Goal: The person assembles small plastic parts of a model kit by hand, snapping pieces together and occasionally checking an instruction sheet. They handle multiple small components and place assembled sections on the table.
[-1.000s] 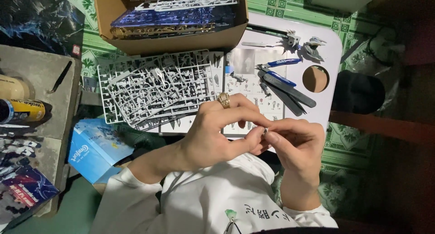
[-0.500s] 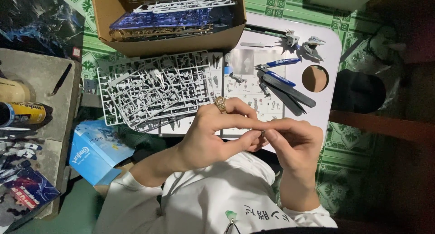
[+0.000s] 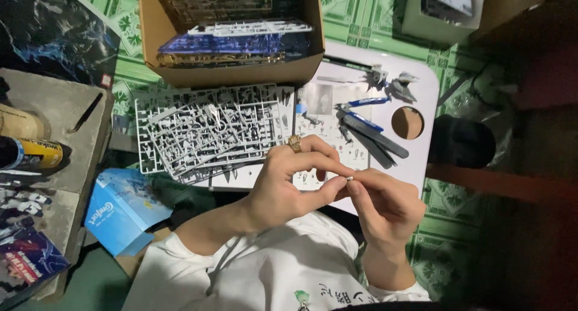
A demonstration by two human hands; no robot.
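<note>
Both hands met above the person's lap, fingertips pressed together around a tiny model part. The left hand, a gold ring on one finger, pinched it between thumb and forefinger; the right hand closed on it from the other side, fingers curled.

So little of the part showed that its shape could not be made out. It was probably hard, light plastic, stiff yet thin enough to snap, and slick enough to spring free. A fingertip pinch on its broadest faces would suit it best.

Just beyond the left hand lay grey parts sprues, stacked flat. Farther out stood an open cardboard box holding more sprues, blue, white and gold. Beyond the right hand, a white lap table carried blue-handled nippers, dark files and small assembled pieces. Left of the left forearm sat a blue carton.
</note>
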